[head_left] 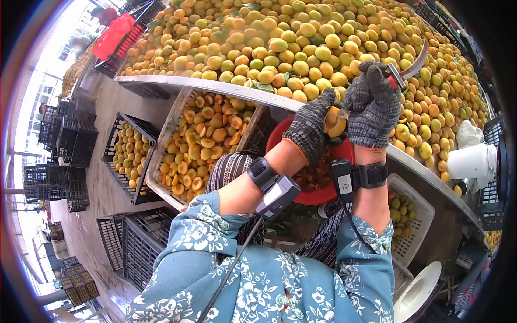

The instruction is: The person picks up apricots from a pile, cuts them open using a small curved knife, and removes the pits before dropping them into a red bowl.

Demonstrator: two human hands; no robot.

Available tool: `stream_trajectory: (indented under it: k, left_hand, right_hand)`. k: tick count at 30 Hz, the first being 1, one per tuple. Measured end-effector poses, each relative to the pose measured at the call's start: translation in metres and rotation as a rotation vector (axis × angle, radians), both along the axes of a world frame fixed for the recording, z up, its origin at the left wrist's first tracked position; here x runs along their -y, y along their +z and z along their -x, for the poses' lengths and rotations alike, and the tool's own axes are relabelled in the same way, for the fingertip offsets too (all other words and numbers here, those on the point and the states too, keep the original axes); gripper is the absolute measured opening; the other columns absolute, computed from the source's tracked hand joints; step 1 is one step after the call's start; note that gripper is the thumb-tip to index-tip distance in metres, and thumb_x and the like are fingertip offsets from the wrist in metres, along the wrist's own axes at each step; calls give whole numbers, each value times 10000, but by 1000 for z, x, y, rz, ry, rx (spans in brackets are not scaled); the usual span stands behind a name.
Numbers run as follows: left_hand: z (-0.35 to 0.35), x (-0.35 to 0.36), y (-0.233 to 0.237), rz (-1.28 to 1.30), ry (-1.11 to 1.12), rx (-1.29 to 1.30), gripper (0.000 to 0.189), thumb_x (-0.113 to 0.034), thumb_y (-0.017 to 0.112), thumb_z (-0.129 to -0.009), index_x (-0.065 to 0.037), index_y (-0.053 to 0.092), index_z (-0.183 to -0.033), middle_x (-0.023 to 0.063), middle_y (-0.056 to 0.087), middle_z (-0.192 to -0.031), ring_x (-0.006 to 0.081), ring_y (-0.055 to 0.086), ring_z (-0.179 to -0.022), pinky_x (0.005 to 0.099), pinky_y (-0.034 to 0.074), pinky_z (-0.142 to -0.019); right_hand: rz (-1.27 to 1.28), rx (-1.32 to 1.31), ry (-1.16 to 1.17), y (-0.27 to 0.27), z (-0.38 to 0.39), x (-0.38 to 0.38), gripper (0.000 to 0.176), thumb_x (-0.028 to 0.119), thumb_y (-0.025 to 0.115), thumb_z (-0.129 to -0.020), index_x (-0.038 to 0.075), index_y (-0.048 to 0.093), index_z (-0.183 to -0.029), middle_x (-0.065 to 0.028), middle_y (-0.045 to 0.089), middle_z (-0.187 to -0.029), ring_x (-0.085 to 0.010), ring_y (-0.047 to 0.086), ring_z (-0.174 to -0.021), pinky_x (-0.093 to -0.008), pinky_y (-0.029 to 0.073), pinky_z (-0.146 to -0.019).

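In the head view my left hand (pixel 312 125), in a dark grey knitted glove, is closed on a cut apricot (pixel 336 125) with its orange flesh showing. My right hand (pixel 372 107), gloved alike, grips the red handle of a knife with a curved blade (pixel 417 65); the blade points up and right, away from the apricot. The right hand's lower edge is close beside the fruit. Below both hands stands a red basin (pixel 276 139) with brownish bits in it, probably pits, partly hidden by my forearms.
A metal-edged table (pixel 215 86) heaped with whole apricots (pixel 301 48) curves ahead. At left are a crate of halved apricots (pixel 195 145) and a black crate (pixel 111 153) of whole fruit. A white bucket (pixel 469 162) stands right, above a white crate (pixel 417 231).
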State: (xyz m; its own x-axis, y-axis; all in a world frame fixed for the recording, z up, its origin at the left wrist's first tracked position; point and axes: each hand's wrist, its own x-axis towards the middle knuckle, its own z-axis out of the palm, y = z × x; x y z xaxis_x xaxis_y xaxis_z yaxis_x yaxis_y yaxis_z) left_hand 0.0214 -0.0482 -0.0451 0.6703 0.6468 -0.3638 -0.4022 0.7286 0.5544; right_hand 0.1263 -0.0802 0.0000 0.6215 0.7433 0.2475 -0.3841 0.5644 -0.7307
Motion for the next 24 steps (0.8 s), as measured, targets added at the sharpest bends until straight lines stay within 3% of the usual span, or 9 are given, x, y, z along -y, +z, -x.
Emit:
stream_trajectory:
  k: [4, 8, 10, 14, 16, 20, 22, 24]
  left_hand:
    - [-5, 6, 14, 67, 55, -85, 295, -319, 516, -973, -74, 589, -1120, 56, 635, -975, 157, 620, -846, 302, 522, -743]
    - [-8, 0, -9, 4, 73, -30, 286, -263, 513, -964, -45, 582, -1136, 89, 647, -1002, 185, 628, -903, 309, 510, -790]
    - [-5, -1, -14, -1381, 127, -808, 324, -223, 581, -879, -27, 578, -1137, 159, 651, -1026, 277, 629, -963, 351, 495, -835]
    - [-5, -4, -20, -1550, 164, -757, 403, -213, 637, -773, -23, 579, -1125, 221, 632, -1047, 368, 607, -998, 384, 480, -867]
    - [-7, -1, -14, -1604, 302, -664, 208, -155, 629, -755, -44, 586, -925, 200, 622, -906, 391, 602, -883, 431, 483, -774]
    - [-12, -4, -21, -1615, 278, -729, 166, -166, 625, -759, -45, 614, -872, 193, 634, -871, 387, 607, -867, 431, 486, -762]
    - [-2, -5, -8, -1677, -161, -1056, 217, -193, 600, -794, -51, 621, -957, 184, 637, -947, 348, 609, -894, 385, 481, -748]
    - [0, -6, -12, -1656, -180, -1080, 136, -150, 540, -852, -61, 626, -908, 164, 638, -920, 327, 607, -858, 386, 473, -708]
  right_hand:
    - [27, -16, -63, 4, 9, 1, 151, 124, 739, -789, 41, 654, -881, 18, 530, -589, -64, 437, -420, -203, 335, -392]
    - [72, 15, -126, 3, 14, -1, 141, 97, 748, -773, 48, 669, -878, 20, 572, -646, -54, 459, -459, -197, 337, -415]
    - [76, 41, -129, 2, 16, -3, 139, 78, 750, -767, 49, 676, -880, 24, 594, -692, -42, 478, -516, -181, 354, -464]
    - [78, 196, -186, 2, 25, -2, 175, 107, 762, -776, 41, 675, -912, 43, 588, -709, -34, 484, -539, -180, 352, -478]
    - [87, 219, -182, 4, 26, 1, 175, 100, 759, -777, 43, 679, -923, 37, 602, -733, -36, 501, -562, -178, 361, -490]
    - [40, 165, -173, -3, 28, -4, 170, 70, 753, -775, 34, 684, -925, 21, 630, -802, -53, 544, -621, -182, 411, -543]
    - [14, 287, -172, -2, 37, -7, 159, 12, 741, -757, 29, 668, -897, 8, 650, -811, -80, 589, -738, -224, 485, -683]
    - [85, 334, -153, 3, 42, -3, 156, -13, 727, -754, 19, 660, -891, 4, 649, -802, -77, 583, -727, -233, 489, -675]
